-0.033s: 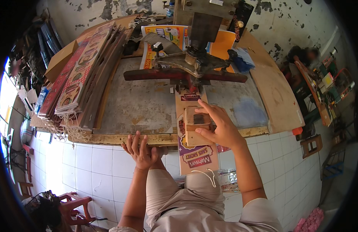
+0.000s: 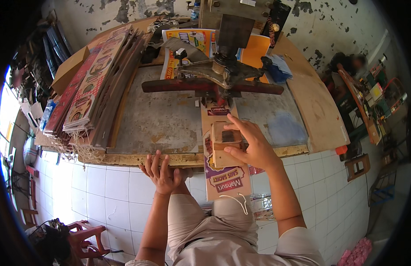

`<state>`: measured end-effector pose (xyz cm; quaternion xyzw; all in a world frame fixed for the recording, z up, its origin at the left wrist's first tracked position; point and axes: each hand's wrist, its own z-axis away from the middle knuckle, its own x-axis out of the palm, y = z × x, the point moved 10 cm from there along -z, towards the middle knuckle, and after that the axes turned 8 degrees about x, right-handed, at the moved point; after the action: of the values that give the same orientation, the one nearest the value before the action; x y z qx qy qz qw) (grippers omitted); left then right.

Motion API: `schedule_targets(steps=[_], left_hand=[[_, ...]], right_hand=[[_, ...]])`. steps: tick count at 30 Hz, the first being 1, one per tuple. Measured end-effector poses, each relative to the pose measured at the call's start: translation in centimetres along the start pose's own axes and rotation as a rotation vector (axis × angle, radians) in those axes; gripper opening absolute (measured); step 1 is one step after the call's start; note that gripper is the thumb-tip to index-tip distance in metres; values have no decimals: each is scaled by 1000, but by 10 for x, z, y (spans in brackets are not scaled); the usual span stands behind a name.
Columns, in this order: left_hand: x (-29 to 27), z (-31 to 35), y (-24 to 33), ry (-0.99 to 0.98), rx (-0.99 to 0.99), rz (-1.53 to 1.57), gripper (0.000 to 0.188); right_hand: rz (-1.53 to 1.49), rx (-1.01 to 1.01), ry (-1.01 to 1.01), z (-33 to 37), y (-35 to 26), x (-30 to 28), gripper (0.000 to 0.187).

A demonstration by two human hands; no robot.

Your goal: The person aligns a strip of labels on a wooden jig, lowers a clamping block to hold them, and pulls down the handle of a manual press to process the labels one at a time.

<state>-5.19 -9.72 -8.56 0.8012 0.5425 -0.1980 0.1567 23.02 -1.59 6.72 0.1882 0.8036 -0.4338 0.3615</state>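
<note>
A long printed cardboard strip (image 2: 227, 182) lies lengthwise from under the press head (image 2: 221, 73) out past the table's front edge, over my lap. Near its lower end is a white string loop (image 2: 241, 205). On the strip sits a wooden block (image 2: 223, 158) with a dark square patch. My right hand (image 2: 254, 142) rests at the block's right side, thumb and index finger spread, their tips over it; the other fingers are partly hidden. At the table's front edge, left of the strip, my left hand (image 2: 162, 175) has its fingers spread and holds nothing visible.
Stacked printed cardboard strips (image 2: 88, 95) with dangling strings fill the table's left side. Blue-white sheets (image 2: 280, 71) lie at the back right. A red stool (image 2: 88, 239) stands on the tiled floor at lower left. Another person (image 2: 347, 64) is at the far right.
</note>
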Motion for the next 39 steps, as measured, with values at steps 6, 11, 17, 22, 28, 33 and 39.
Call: schedule_targets(steps=[6, 11, 17, 22, 28, 33, 39], left_hand=[[2, 2, -1, -11, -7, -5, 55], [2, 1, -1, -15, -14, 1, 56], [1, 0, -1, -9, -20, 7, 55], [0, -1, -1, -10, -24, 16, 55], [-1, -1, 0, -9, -21, 24, 55], [0, -2, 0, -10, -14, 8, 56], [0, 0, -1, -8, -16, 7, 56]], right_hand=[[-8, 34, 0, 1, 0, -1, 94], [-40, 36, 3, 2, -1, -1, 95], [-58, 26, -6, 3, 0, 1, 95], [-70, 30, -25, 4, 1, 3, 96], [0, -1, 189, 7, 0, -16, 103], [4, 21, 265, 13, 7, -24, 104], [-48, 67, 178, 18, 14, -11, 102]])
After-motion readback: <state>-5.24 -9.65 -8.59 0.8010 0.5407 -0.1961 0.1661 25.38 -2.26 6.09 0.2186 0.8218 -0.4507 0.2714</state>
